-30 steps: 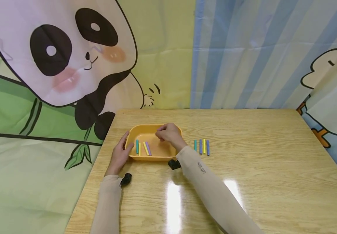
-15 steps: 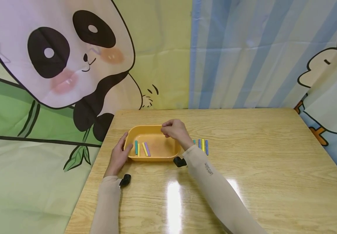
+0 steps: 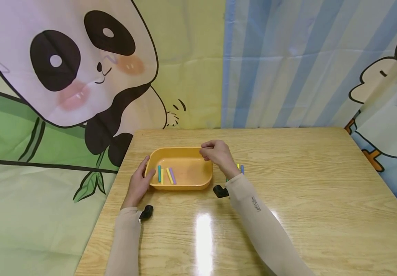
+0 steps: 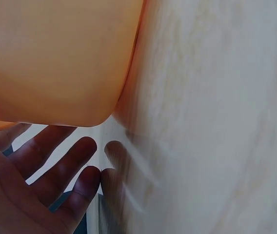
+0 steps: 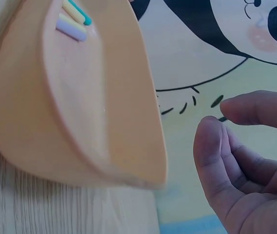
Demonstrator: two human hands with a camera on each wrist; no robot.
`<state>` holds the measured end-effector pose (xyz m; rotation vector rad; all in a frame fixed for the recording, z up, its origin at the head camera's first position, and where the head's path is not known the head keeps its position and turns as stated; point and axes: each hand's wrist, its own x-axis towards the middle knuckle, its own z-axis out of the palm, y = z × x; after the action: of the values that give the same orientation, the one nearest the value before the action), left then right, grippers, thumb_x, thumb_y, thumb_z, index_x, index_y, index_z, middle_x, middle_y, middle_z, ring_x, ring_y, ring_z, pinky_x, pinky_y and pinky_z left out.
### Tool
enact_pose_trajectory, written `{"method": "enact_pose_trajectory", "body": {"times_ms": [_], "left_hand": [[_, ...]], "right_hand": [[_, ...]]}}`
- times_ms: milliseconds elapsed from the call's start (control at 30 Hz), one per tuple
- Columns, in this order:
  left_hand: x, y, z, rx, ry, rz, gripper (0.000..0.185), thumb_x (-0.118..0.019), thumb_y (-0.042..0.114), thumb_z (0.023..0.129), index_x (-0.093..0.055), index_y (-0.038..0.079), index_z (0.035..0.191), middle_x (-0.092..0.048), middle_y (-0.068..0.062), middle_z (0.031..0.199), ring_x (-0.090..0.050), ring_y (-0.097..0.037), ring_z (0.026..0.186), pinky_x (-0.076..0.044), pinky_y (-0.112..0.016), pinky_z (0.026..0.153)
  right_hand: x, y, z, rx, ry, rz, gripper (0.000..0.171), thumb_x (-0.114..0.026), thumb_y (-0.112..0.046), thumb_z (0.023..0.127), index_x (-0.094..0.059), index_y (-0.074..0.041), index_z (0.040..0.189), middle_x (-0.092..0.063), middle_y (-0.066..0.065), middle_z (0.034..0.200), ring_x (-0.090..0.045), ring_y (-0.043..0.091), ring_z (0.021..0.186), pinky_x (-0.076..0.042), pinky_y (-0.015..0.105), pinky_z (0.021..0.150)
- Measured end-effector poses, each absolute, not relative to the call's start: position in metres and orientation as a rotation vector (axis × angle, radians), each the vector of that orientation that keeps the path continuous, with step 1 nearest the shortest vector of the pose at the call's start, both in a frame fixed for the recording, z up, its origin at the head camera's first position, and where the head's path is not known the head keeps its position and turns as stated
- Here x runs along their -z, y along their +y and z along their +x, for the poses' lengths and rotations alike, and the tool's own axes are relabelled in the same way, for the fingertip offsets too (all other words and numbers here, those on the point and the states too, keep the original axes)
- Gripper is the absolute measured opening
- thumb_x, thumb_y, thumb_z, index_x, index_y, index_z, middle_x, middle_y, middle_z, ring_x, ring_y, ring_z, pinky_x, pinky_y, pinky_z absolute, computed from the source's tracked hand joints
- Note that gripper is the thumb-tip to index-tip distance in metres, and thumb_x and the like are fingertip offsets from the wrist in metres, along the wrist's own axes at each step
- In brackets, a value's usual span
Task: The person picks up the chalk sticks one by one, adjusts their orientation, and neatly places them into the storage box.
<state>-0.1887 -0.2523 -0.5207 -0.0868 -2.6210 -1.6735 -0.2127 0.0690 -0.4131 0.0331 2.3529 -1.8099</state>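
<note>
An orange plastic tray (image 3: 184,187) sits on the wooden table, four-sided with rounded corners. Inside lie a teal chalk stick (image 3: 159,173), two yellow ones and a purple chalk stick (image 3: 173,176), all toward its left end. My left hand (image 3: 139,187) holds the tray's left end, thumb over the rim; the left wrist view shows the other fingers (image 4: 63,168) spread along the outside wall. Above the tray's right end is my right hand (image 3: 218,154), its thumb and index finger slightly apart with nothing between them in the right wrist view.
Right of the tray, chalk sticks (image 3: 242,169) lie on the table (image 3: 305,191), partly hidden behind my right wrist. Behind the table's far edge hangs a printed curtain (image 3: 191,65) with a panda. A small black camera sits on each wrist.
My right hand has moved right, from over the middle of the tray to its right end, now covering part of the chalk on the table. The left hand keeps its hold.
</note>
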Motion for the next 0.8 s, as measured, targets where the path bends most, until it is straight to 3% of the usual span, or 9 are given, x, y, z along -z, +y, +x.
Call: {"method": "enact_pose_trajectory", "body": {"times_ms": [167, 300, 433, 567, 800], "left_hand": [[0.519, -0.252, -0.190, 1.691, -2.623, -0.089, 0.065, -0.056, 0.027, 0.106, -0.025, 0.029, 0.163, -0.025, -0.001, 0.166, -0.027, -0.027, 0.150, -0.034, -0.049, 0.116], [0.499, -0.246, -0.181, 1.683, -2.651, -0.091, 0.065, -0.055, 0.025, 0.106, -0.024, 0.018, 0.163, -0.022, -0.009, 0.166, -0.025, -0.033, 0.150, -0.032, -0.051, 0.116], [0.504, -0.247, -0.182, 1.641, -2.661, -0.090, 0.065, -0.055, 0.027, 0.106, -0.024, 0.021, 0.163, -0.023, -0.007, 0.166, -0.025, -0.032, 0.150, -0.031, -0.051, 0.117], [0.522, -0.254, -0.191, 1.630, -2.650, -0.077, 0.065, -0.055, 0.030, 0.106, -0.025, 0.029, 0.163, -0.024, 0.000, 0.166, -0.024, -0.027, 0.151, -0.029, -0.050, 0.118], [0.524, -0.254, -0.192, 1.629, -2.654, -0.071, 0.064, -0.056, 0.031, 0.106, -0.026, 0.029, 0.163, -0.025, -0.003, 0.166, -0.026, -0.029, 0.150, -0.030, -0.050, 0.118]], "right_hand": [[0.414, 0.082, -0.210, 1.830, 2.370, 0.063, 0.027, -0.070, -0.013, 0.094, -0.069, -0.002, 0.119, -0.070, 0.018, 0.109, -0.070, 0.030, 0.091, -0.059, 0.044, 0.086], [0.417, 0.096, -0.208, 1.826, 2.401, 0.109, 0.029, -0.070, -0.014, 0.094, -0.068, -0.002, 0.121, -0.069, 0.015, 0.108, -0.069, 0.036, 0.098, -0.060, 0.041, 0.084], [0.424, 0.113, -0.204, 1.831, 2.411, 0.160, 0.028, -0.070, -0.016, 0.094, -0.068, -0.005, 0.120, -0.069, 0.011, 0.107, -0.070, 0.030, 0.094, -0.060, 0.035, 0.079], [0.431, 0.130, -0.200, 1.840, 2.410, 0.199, 0.030, -0.069, -0.016, 0.095, -0.067, -0.005, 0.122, -0.067, 0.013, 0.111, -0.069, 0.025, 0.090, -0.059, 0.043, 0.086], [0.441, 0.155, -0.193, 1.841, 2.445, 0.260, 0.032, -0.066, -0.015, 0.097, -0.065, -0.002, 0.126, -0.066, 0.016, 0.115, -0.066, 0.040, 0.103, -0.056, 0.051, 0.092]]}}
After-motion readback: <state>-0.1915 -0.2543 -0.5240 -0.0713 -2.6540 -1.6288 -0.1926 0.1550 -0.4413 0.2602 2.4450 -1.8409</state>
